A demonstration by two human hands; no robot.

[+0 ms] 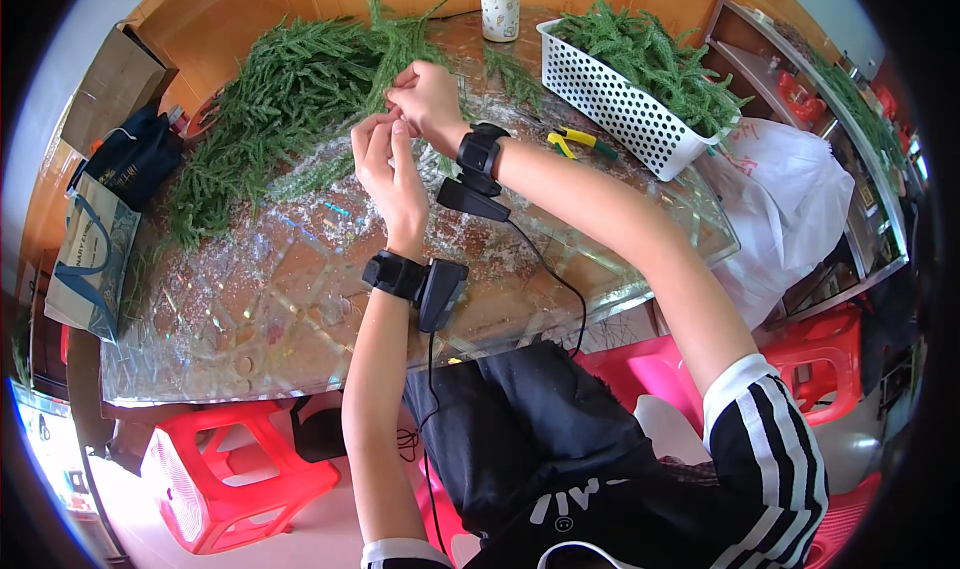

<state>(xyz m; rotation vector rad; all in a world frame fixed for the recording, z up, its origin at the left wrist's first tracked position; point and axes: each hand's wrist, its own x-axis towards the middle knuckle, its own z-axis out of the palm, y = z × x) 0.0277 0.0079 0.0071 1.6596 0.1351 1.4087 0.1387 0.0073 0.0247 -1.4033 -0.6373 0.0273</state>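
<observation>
Over the table, my left hand (388, 176) and my right hand (430, 101) meet with fingertips pinched close together. Whatever is between their fingers is too small or hidden to make out. Just beyond the right fingers, a lighter green artificial pine sprig (402, 41) stands up; contact with it cannot be told. A large heap of artificial pine sprigs (290, 84) spreads to the left of both hands. Black bands with small dark devices and cables sit on both wrists. Yellow-and-green handled pliers (585, 143) lie right of my right wrist.
A white perforated basket (625, 101) full of green sprigs stands at the right. Behind is a patterned bottle (500, 7). White flecks dust the glass-topped table (290, 309). Bags (95, 259) stand at the left, a white plastic bag (785, 209) at the right, and red stools (235, 479) below.
</observation>
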